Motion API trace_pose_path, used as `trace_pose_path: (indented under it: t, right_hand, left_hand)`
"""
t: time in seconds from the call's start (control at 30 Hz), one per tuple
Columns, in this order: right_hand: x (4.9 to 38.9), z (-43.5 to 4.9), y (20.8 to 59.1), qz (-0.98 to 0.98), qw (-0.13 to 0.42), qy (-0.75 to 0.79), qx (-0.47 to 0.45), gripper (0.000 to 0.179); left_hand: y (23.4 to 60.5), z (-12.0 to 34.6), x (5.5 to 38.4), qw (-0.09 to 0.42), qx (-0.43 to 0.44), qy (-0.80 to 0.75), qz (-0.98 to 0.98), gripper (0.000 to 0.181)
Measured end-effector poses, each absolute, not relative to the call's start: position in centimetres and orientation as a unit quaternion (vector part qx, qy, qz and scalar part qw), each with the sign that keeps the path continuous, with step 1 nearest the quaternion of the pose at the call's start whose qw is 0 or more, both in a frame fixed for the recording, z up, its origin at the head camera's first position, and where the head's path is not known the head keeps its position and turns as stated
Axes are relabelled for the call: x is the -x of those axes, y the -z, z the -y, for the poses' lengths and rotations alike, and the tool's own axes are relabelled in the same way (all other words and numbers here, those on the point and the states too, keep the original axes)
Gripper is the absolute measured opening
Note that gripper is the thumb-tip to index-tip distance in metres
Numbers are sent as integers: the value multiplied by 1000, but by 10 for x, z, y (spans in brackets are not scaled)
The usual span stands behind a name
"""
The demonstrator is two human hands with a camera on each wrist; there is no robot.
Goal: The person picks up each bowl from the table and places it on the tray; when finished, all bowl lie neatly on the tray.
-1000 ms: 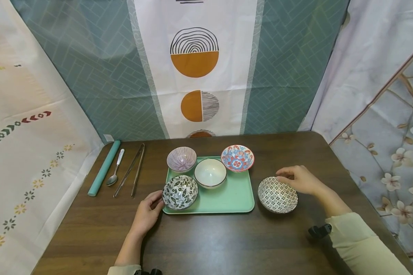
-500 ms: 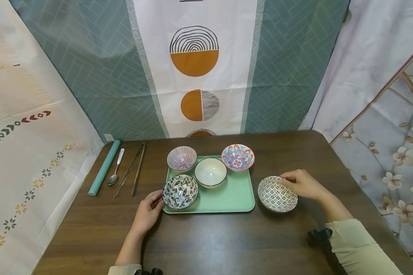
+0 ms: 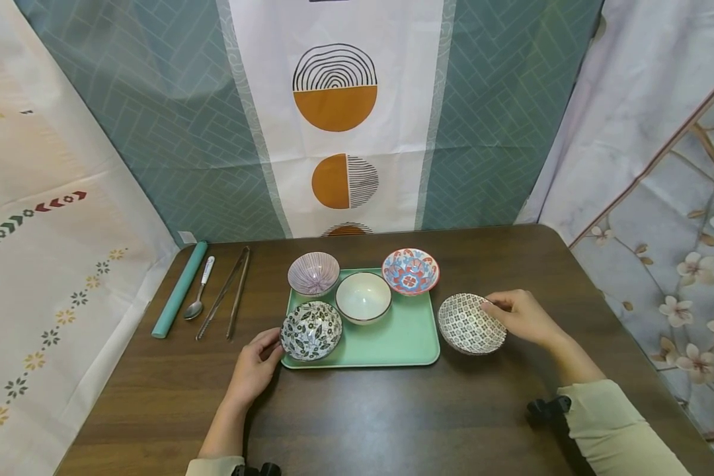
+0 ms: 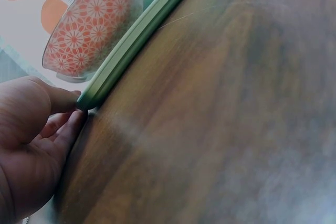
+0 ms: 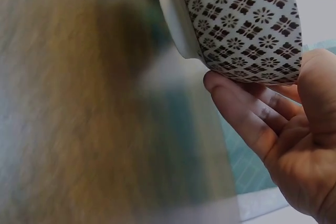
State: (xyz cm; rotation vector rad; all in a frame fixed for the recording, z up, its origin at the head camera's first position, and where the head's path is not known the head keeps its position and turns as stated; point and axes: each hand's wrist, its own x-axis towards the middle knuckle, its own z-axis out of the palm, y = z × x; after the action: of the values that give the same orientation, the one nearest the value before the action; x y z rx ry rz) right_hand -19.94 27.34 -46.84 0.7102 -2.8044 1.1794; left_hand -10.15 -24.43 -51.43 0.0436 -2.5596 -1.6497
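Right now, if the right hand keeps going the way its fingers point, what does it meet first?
Probably the green tray's right edge: the right hand points left, holding the patterned bowl lifted and tilted just beside it. The bowl might instead clear the rim; depth is unclear.

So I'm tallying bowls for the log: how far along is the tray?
Four bowls already sit on the green tray. In hand: the right hand grips the brown-patterned bowl, lifted and tilted beside the tray's right edge, while the left hand holds the near-left corner. Left: setting that bowl in the free near-right area.
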Motion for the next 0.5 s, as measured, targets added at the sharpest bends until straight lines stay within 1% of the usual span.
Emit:
trace_pose_path:
  t: [0.1,0.2,0.5]
  right_hand:
    - [201,-266,464,895,24,-382,-228,13]
    - [204,-255,460,891,28,-388,-236,13]
    - [209,-212,458,876,-2,-413,-249,12]
  left_hand:
    - [515,245,102,51,-16,541,839,34]
    - [516,245,102,55,-16,538,841,34]
    - [516,244,102,49,-19,535,843,35]
